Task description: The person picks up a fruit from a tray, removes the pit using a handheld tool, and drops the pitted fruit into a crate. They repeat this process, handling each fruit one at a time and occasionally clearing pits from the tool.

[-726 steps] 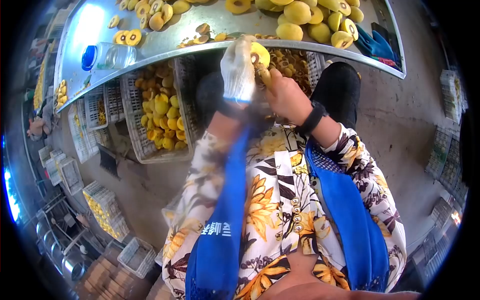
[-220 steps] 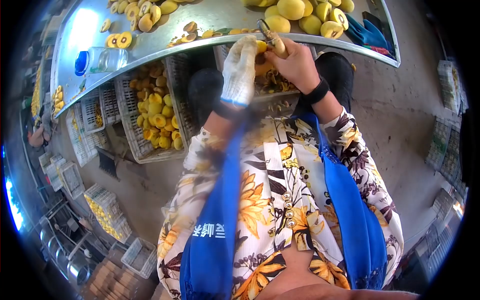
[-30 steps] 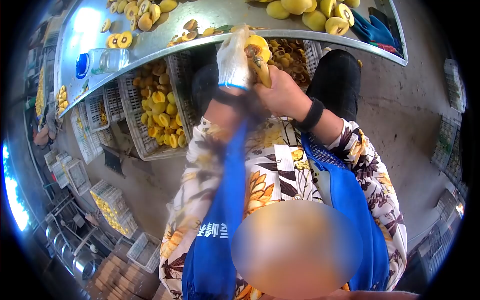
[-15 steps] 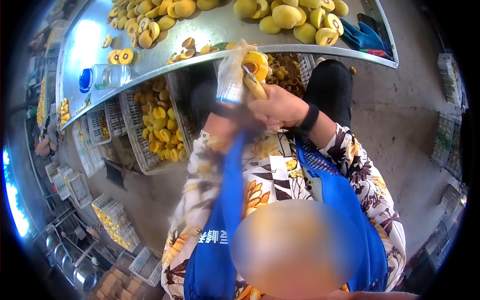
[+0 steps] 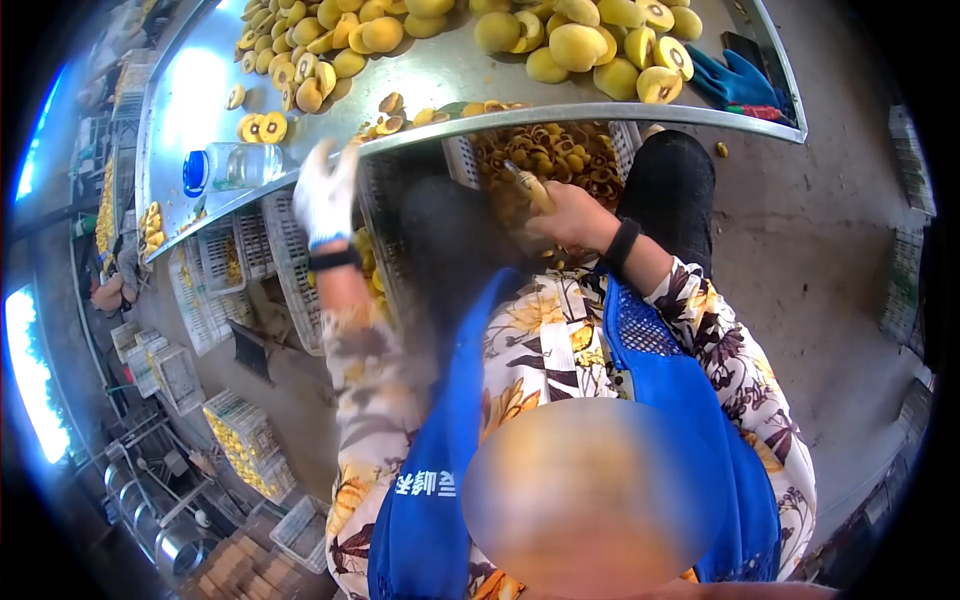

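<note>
Head view. Left hand [image 5: 325,195], white-gloved and motion-blurred, up by rim of metal table [image 5: 450,65], above crate of halved fruit [image 5: 288,255]; open or closed: cannot tell. Right hand [image 5: 572,215], bare, fist closed round small knife [image 5: 530,185], blade tilted up-left over crate of pits [image 5: 550,155]. Water bottle [image 5: 230,165] on table, near left hand.

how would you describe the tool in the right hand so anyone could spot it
Find the long metal table, then the crate of brown fruit scraps under its front edge. Over that crate the bare right hand grips the tool: a short, slim, yellowish stick, the only thin thing among round fruit.
</note>
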`<action>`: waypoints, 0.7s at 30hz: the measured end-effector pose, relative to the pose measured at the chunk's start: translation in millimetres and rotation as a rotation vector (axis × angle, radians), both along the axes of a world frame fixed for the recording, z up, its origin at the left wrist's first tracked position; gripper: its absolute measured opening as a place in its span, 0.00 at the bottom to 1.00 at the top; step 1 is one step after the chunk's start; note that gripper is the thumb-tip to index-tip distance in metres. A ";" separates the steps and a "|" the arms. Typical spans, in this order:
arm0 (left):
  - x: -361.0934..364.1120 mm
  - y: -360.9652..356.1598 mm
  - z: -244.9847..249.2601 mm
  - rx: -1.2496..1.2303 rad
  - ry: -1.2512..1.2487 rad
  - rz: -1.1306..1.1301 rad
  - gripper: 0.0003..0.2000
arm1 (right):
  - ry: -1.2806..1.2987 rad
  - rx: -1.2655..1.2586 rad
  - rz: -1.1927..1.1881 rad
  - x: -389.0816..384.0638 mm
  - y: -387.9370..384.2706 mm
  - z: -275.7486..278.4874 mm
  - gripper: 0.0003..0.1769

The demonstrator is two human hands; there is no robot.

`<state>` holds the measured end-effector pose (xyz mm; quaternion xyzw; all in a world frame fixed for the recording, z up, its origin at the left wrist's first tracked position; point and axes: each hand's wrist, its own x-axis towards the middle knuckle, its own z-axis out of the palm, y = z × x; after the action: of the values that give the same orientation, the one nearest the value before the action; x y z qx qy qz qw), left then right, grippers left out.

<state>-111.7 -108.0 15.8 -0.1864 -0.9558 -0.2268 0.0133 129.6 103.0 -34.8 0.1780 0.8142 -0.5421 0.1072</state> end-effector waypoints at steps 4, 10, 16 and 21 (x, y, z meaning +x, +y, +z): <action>-16.1 139.1 1.2 0.137 -0.074 -0.340 0.30 | -0.048 0.064 -0.025 -1.2 -4.0 23.1 0.23; -33.5 249.9 -43.3 -0.130 -0.268 -0.513 0.32 | -0.051 0.066 -0.199 20.4 7.5 37.8 0.22; 0.3 179.3 6.1 0.597 -1.014 -0.400 0.19 | 0.116 0.229 -0.416 7.5 21.2 57.9 0.29; 49.5 130.4 36.7 0.341 -1.188 -0.342 0.21 | 0.401 0.145 -0.333 -30.8 35.6 49.4 0.32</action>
<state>-62.1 22.4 52.5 -0.1740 -0.7077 -0.4391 -0.5254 98.8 138.6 14.6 0.2058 0.8153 -0.5170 -0.1600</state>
